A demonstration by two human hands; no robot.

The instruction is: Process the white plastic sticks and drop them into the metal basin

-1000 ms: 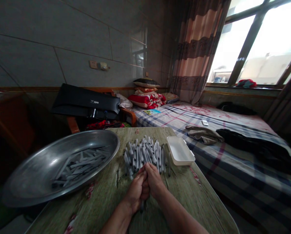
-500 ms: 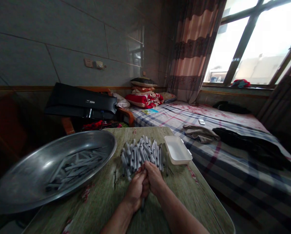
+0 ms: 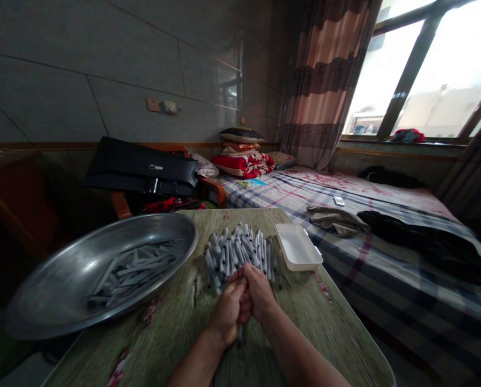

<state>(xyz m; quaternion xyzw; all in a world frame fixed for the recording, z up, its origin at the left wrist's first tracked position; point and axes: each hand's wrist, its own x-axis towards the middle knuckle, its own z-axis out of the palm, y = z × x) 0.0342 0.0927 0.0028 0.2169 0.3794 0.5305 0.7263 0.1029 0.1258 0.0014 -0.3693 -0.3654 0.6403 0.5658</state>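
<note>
My left hand [image 3: 229, 307] and my right hand [image 3: 258, 291] are closed together over the wooden-patterned table [image 3: 171, 349]. A slim dark-ended tube [image 3: 240, 337], which looks like a pen, sticks out below my left hand's fist. The fingers of my right hand meet at the top of that fist; what they pinch is hidden. Just beyond both hands lies a heap of whitish pen-like tubes [image 3: 240, 248] with dark ends. To its right sits an open white plastic box [image 3: 299, 247].
At the left, a large metal basin [image 3: 58, 274] holds more pen-like tubes [image 3: 143, 269]. A bed [image 3: 345, 269] with clothes on it stands to the right. Behind the basin is a black monitor [image 3: 143, 167].
The view has turned slightly left, so everything appears a little further right. Both hands remain together over the table, with the tube still showing below.
</note>
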